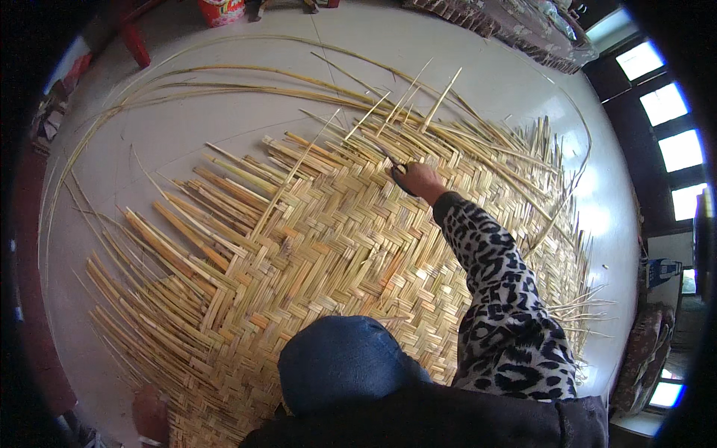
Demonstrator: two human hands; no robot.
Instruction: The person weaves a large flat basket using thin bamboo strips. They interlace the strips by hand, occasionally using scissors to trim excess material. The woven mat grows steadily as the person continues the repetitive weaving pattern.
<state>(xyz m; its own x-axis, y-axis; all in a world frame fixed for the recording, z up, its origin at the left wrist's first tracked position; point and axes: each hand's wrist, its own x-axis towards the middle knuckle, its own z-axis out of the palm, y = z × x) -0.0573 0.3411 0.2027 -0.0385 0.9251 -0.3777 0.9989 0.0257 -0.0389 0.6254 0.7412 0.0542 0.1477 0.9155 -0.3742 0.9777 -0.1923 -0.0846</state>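
A large woven mat (321, 254) of split yellow-brown strips lies on the floor, its weave running in zigzags. Loose strip ends (231, 190) fan out along its far and left sides. My right hand (420, 181) reaches over the far part of the mat, closed around the dark handles of a pair of scissors (386, 154). The blades point away and to the left, among the strips by the far edge. At the lower left, my left hand (150, 412) is near the mat's edge strips. It is dark and blurred there, so its fingers do not show clearly.
My knee in blue denim (347, 362) rests over the near part of the mat. Long thin strips (246, 71) curve across the pale tiled floor (291, 112) beyond it. A red bucket (222, 10) stands far off, and a fringed cloth-covered seat (515, 30) is at the far right.
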